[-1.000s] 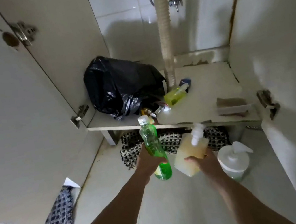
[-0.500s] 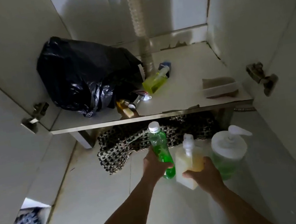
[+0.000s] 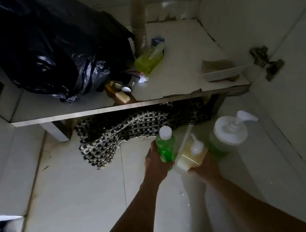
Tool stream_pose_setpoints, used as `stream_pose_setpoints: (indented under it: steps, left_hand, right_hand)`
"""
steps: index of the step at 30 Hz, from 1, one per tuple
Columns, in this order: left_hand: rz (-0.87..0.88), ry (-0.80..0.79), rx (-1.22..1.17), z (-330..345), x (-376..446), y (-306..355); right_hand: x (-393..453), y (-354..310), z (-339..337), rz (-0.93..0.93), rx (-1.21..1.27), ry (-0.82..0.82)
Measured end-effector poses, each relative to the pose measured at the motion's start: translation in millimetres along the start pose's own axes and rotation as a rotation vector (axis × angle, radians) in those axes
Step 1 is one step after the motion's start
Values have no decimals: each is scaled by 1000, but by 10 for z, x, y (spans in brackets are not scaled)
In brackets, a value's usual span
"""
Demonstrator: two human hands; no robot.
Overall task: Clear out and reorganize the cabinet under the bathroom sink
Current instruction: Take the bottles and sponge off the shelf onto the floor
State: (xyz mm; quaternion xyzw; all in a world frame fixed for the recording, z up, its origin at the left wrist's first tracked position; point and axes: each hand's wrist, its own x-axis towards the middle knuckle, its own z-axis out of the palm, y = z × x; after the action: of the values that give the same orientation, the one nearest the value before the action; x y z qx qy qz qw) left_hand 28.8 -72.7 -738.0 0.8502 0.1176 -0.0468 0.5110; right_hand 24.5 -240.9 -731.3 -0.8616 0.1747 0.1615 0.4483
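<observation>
Tiled floor [image 3: 77, 196], green bottle [image 3: 165, 146] in left fingers [image 3: 155, 165], yellow dispenser [image 3: 192, 155] in right

Head camera looks steeply down, close, at the cabinet floor [image 3: 179, 56].

Both hands — left [image 3: 156, 164], right [image 3: 205, 167] — gripping, outstretched
</observation>
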Motion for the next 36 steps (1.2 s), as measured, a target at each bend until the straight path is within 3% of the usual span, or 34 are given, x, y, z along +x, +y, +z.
stream_pose_setpoints:
  steps: [3,5,10,15,17,20,23,27,30,36]
  left_hand:
    - [37,-7,21,45,21,-99]
    - [37,2,44,42,6,-119]
    - [-88,-79,122,-70,-22,-6]
    - [-278,-334,601,-738,159,437]
    - [-315,-355,593,-1076,240,747]
    - [-353,-388,436,-1406,339,1346]
    - [-163,-246,266,-1490,447,1891]
    - [155,78,435,-1354,827,2234]
    - [186,140,548,-1171,1227,2248]
    - [203,176,530,-990,1904,2163]
  right_hand:
    - [151,39,23,-7,-78,-63]
    - [160,-9,-42,90,-185,-160]
    - [0,-407,-428,332,-708,-711]
    - [-277,-1333,-735,142,-902,-942]
    - [-387,-1681,-850,55,-917,-964]
    - [-358,-2155,-1100,-197,-755,-800]
    - [-33,-2449,-1304,-391,-479,-438]
    - [608,-2687,-1377,-293,-191,-152]
    - [1086,-2903,-1369,-311,-234,1]
    - [1834,-3374,-1202,-461,-472,259]
